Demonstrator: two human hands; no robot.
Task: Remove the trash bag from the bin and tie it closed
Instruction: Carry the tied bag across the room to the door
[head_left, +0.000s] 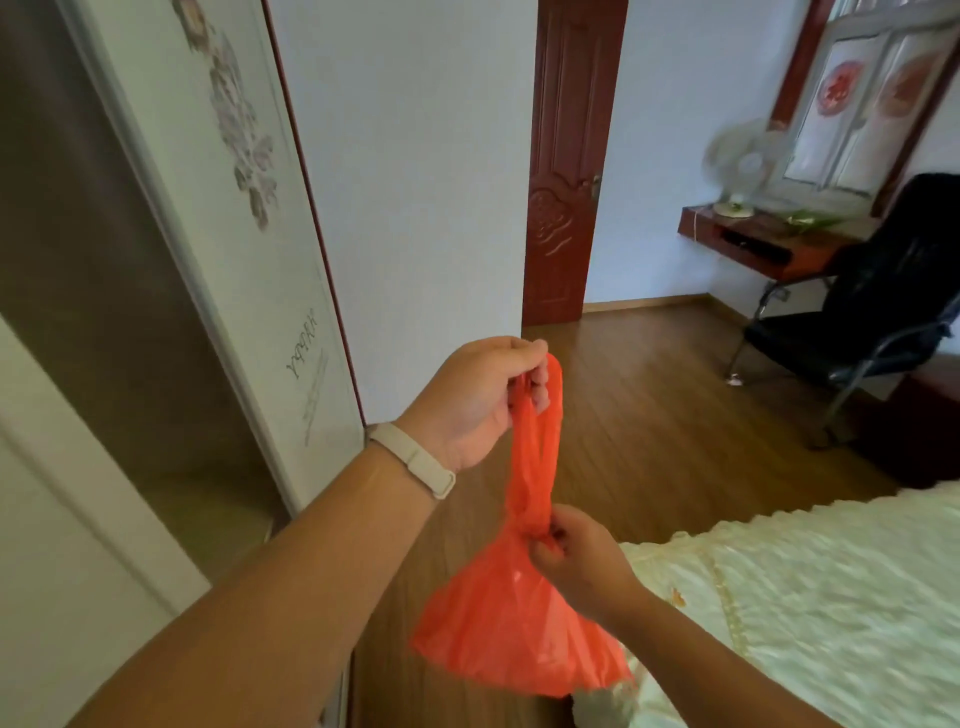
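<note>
Already the red trash bag (511, 618) is hanging in mid-air w/ no bin in view, left hand (480, 400) fingers clamping its handles up top, right hand (576, 558) fingers pinching the neck, so tying looks underway, knot not confirmed.

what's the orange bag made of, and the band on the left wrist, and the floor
Orange bag: thin plastic film, slightly glossy; light passes through it and it bunches into fine creases where both hands hold it.
Wrist band: looks like matte silicone or rubber, pale beige, smooth and flexible around the wrist.
Floor: wood or wood-look laminate, satin sheen; long plank seams and brown grain show.
</note>
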